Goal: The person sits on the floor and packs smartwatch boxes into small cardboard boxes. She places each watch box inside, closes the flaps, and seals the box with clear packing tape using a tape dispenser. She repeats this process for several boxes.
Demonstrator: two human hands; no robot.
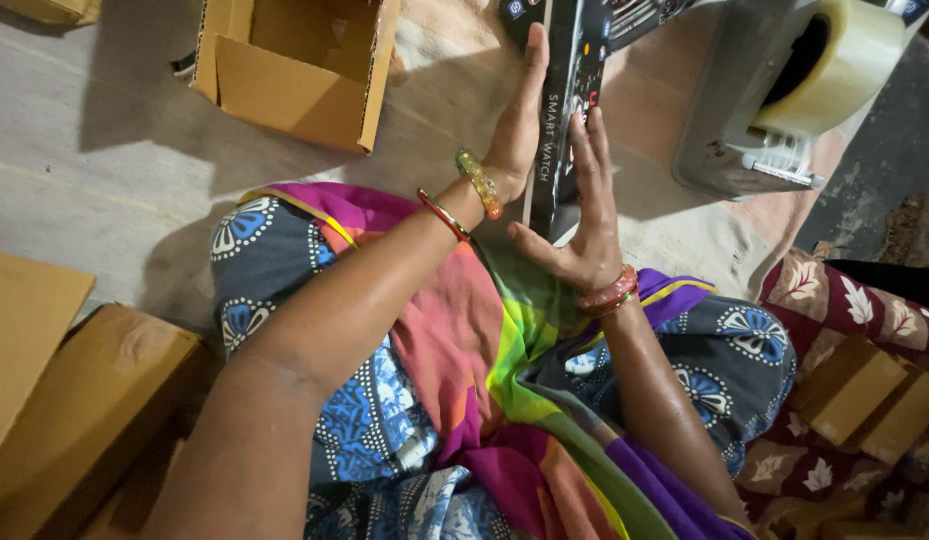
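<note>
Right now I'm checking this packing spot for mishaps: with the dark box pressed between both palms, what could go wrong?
1. The left hand and right hand clamp the slim black box with flat palms, fingers uncurled, so it could slip down onto the lap.
2. The tape dispenser sits close beside the right hand; its toothed edge might scrape the fingers.
3. The open cardboard carton lies away to the left, so a stretch might loosen the hold.

Slim black printed box (564,110) upright at top centre, pressed between both palms. Open brown carton (299,65) on floor, upper left. Closed brown cartons (74,390) lower left; small brown boxes (864,395) lower right.
</note>
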